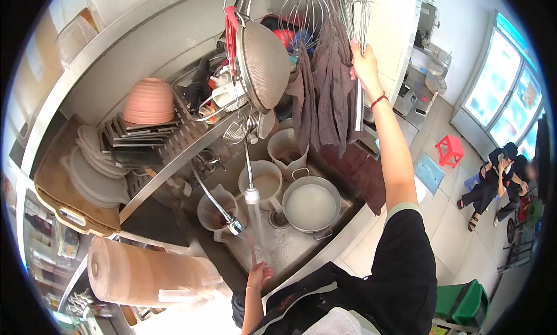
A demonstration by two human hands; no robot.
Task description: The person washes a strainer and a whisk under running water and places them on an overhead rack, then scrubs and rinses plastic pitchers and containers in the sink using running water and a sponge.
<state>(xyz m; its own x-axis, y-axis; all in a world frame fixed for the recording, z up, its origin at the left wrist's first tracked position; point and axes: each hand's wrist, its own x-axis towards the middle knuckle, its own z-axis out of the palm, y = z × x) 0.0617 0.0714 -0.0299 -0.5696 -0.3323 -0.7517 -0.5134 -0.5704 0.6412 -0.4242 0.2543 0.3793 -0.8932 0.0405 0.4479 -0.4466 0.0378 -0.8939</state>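
My right hand [364, 65] is raised at the upper right, its fingers closed round a metal whisk [358, 106]. The whisk's wires point up and its long handle runs down below the hand, beside hanging dark cloths [333, 82]. Low in the view, my left hand [259, 275] is at the sink's near edge. Its fingers are curled round a thin reddish stick-like item [253, 252], whose kind is unclear. Just above that hand, water runs from a white spray head [252, 196] into the sink [284, 242]. A second, chrome spray head [234, 226] hangs to the left.
The sink holds a two-handled pot [312, 204] of cloudy liquid and several pitchers [260, 184]. A large strainer [264, 65] hangs above. Pink bowls [149, 101] and pale lids [96, 175] are on the left. Two seated people [496, 181] and a red stool [449, 150] are at right.
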